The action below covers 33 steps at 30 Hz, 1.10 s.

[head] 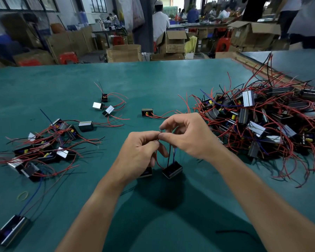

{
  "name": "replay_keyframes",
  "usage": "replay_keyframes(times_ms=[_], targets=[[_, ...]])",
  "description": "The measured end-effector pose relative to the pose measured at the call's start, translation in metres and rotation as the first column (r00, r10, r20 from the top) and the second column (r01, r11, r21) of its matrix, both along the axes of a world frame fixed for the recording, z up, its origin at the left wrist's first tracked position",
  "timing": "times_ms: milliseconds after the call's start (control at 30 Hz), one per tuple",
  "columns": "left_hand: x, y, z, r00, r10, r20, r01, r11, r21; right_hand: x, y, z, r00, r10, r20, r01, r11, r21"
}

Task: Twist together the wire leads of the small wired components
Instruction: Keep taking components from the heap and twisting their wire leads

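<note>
Two small black wired components hang below my hands, just above the green table (153, 84). One component (172, 170) dangles on black, blue and red leads (169, 153). The other component (146, 173) is half hidden behind my left hand. My left hand (140, 153) and my right hand (185, 135) meet fingertip to fingertip at the middle of the table, and both pinch the upper ends of the leads. The wire ends themselves are hidden between the fingertips.
A big tangled heap of components with red wires (258, 120) fills the right side. A smaller group (44, 148) lies at the left, a few loose ones (105, 106) farther back. One component (9, 231) sits near the front left edge beside a yellow rubber band (22, 195).
</note>
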State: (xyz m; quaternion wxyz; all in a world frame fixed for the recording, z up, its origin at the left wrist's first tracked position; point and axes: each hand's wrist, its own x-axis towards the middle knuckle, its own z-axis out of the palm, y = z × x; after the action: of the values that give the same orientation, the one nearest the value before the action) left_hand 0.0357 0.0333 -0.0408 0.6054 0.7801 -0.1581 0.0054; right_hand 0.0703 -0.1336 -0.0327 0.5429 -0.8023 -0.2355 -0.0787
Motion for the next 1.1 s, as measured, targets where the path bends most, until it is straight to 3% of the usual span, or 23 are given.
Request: replay_keyframes(times_ms=[433,633,1100], targets=[[-0.0011,0.0000,0.0019,0.997,-0.018,-0.079,0.014,0.999,-0.050,-0.0024,-0.0034,0.0030,0.994,0.095,-0.058,-0.093,0.995,0.042],[0.0024,-0.0012,0.0033,0.981,0.045,-0.188,-0.074,0.986,-0.149,-0.0030,-0.0045,0.0017,0.996,0.072,-0.060,-0.069,0.996,0.053],[-0.0008,0.0008,0.0055,0.989,0.074,-0.131,-0.096,0.980,-0.174,-0.0023,-0.0069,0.0058,0.993,0.068,-0.101,-0.064,0.997,0.036]])
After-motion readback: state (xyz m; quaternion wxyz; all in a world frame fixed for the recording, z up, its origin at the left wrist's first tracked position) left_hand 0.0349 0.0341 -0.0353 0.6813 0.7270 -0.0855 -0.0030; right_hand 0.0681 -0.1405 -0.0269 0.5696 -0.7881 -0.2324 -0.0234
